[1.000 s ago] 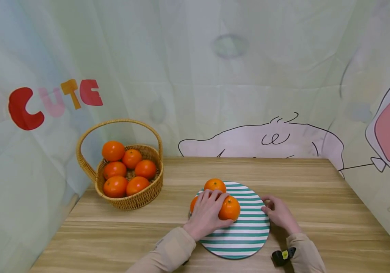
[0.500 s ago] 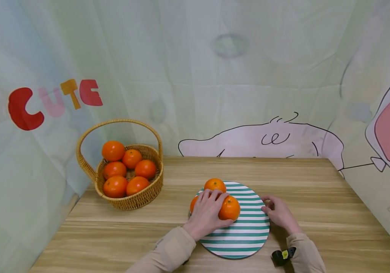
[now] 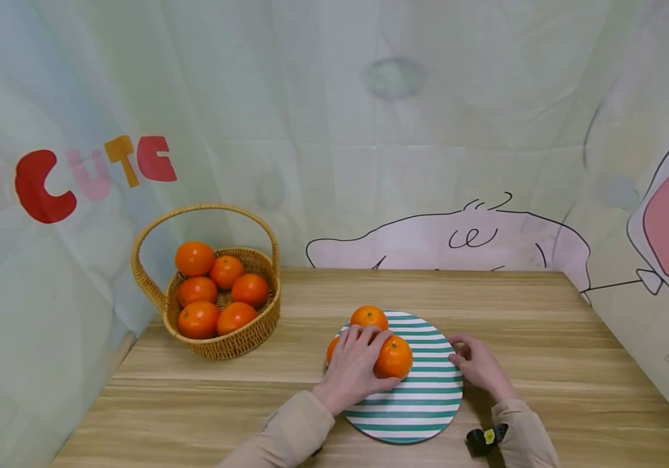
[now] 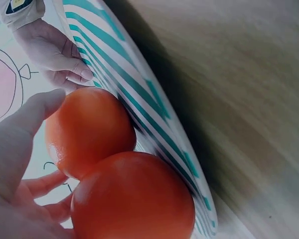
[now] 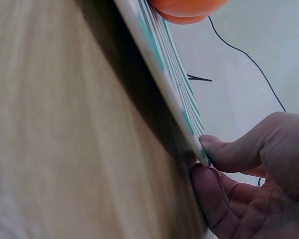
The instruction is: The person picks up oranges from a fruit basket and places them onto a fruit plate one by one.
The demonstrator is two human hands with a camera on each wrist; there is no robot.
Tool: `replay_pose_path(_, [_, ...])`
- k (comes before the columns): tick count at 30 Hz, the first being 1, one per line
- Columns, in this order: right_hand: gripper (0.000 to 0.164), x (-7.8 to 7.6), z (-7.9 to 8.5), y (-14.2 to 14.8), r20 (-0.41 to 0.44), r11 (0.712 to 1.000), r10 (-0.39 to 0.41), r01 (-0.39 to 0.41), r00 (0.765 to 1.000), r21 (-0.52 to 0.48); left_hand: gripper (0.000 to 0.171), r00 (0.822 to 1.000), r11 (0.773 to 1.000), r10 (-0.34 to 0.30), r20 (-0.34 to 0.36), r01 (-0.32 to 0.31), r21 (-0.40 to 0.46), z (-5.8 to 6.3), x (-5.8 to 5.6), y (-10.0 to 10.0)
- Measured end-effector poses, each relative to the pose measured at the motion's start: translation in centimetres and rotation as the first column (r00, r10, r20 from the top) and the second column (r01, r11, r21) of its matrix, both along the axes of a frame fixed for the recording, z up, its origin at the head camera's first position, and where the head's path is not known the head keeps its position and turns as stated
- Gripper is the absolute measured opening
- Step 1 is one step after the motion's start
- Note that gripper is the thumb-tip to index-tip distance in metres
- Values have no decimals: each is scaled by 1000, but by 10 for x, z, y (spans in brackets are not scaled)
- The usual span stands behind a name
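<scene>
Table (image 3: 194, 416) has a light brown wood-grain top, grain running crosswise. A basket (image 3: 223, 351) stands at its far left. A round striped plate (image 3: 410, 413) sits to the right, apart from the basket.

glossy oranges (image 3: 394, 357), wicker bskt (image 3: 235, 344), wood-grain tbl (image 3: 194, 403)

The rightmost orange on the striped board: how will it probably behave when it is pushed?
The orange will probably roll, because it looks nearly round. Its glossy skin might feel slightly slippery. The striped board looks flat, so it likely offers little to stop rolling.
</scene>
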State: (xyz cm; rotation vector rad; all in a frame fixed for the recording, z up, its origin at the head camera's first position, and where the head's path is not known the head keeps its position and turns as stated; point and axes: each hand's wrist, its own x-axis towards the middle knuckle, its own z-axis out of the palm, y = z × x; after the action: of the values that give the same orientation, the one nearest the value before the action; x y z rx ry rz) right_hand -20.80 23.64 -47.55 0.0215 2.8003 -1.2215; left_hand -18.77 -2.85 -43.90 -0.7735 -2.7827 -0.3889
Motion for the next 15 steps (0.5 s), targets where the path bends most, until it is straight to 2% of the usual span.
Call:
replay_pose_path(3, [31,0,0,0,-1,1000,-4,4,1000,3,72,1000,999,-4,14,3,52,0,0,-3])
replay_pose_path(6, [31,0,0,1,-4,1000,0,1,1000,7,68,999,983,-10,46,2,183,1,-1,-9])
replay_pose_path(8, [31,0,0,1,-2,1000,-4,4,1000,6,66,998,957,-8,56,-9,291,1,-4,-14])
replay_pose_path(10, [31,1,0,0,-6,1000,-1,1,1000,7,62,998,921,6,59,-28,389,3,-7,-21])
replay_pose_path(13, [30,2,1,0,-7,1000,-4,4,1000,5,60,997,881,64,50,-80,466,5,-13,-36])
replay_pose_path(15, [30,2,2,-1,-9,1000,-2,2,1000,0,59,991,868,127,44,-132,478,6,-17,-49])
